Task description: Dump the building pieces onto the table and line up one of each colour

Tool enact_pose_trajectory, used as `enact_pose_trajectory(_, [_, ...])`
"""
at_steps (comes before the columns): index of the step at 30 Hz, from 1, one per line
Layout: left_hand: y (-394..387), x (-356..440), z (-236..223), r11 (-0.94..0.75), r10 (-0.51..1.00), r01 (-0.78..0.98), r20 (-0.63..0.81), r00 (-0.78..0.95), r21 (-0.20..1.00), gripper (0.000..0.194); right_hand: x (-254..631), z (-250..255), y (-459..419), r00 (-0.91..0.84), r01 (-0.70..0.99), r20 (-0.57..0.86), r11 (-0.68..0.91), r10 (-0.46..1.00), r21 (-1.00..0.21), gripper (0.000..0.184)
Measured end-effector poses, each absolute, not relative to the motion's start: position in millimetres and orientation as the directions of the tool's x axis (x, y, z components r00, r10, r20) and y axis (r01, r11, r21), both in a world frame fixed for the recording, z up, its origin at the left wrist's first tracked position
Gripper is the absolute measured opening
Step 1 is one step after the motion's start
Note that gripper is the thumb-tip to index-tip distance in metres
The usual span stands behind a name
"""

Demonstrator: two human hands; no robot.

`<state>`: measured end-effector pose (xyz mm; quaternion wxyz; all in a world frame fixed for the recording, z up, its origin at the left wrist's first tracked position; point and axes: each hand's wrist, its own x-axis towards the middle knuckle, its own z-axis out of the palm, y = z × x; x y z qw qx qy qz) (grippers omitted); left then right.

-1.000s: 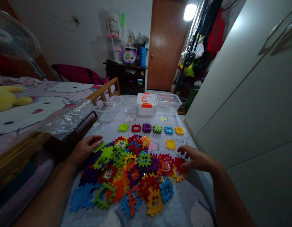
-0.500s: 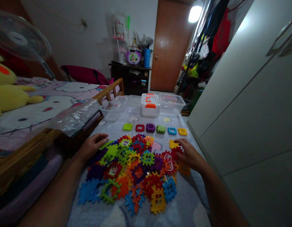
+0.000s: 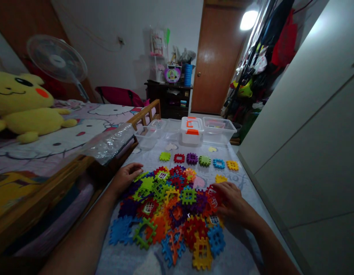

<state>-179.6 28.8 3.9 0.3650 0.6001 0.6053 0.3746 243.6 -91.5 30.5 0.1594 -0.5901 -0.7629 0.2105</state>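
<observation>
A heap of notched plastic building tiles in many colours (image 3: 158, 229) lies on the blue-grey sheet (image 3: 240, 248). Beside its left edge rests my left hand (image 3: 127, 176), fingers loosely stretched out, holding nothing that I can see. Over the right edge hovers or rests my right hand (image 3: 234, 200), slightly blurred, thumb and fingers apart around red tiles (image 3: 220, 194); whether it touches them I cannot tell. Just beyond its fingers a yellow tile (image 3: 221, 178) lies flat. Farther off stands a spaced row including a lime tile (image 3: 165, 156), a purple tile (image 3: 192, 158) and a yellow-orange tile (image 3: 232, 165).
Clear plastic boxes (image 3: 219, 135) stand at the far end, with a lidded box with orange clips (image 3: 191, 137) among them. A wooden bed rail (image 3: 88, 164) and plastic wrapping (image 3: 108, 145) border the left. A pale cabinet (image 3: 303, 152) borders the right.
My view has turned left, so everything sits farther right. My right hand has drawn back towards me from the yellow tile, over the red tiles. My left hand stays by the heap.
</observation>
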Motion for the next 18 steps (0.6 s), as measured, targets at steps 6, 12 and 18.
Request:
enact_pose_trajectory(6, [31.4,-181.7,1.4,-0.012,1.000,0.462,0.013,0.003,0.887,0.060,234.5,23.6,-85.1,-0.115,0.773,0.148,0.182,0.982,-0.607,0.047])
enact_pose_trajectory(12, [32.3,-182.0,0.8,-0.011,1.000,0.477,0.014,-0.003,0.879,0.061,225.7,26.7,-84.8,-0.029,0.722,0.267,0.205,0.963,-0.661,0.013])
enact_pose_trajectory(18, [30.8,-179.8,4.1,0.017,1.000,0.467,-0.014,-0.009,0.884,0.061,222.4,29.0,-88.2,-0.120,0.762,0.291,0.275,0.949,-0.586,0.012])
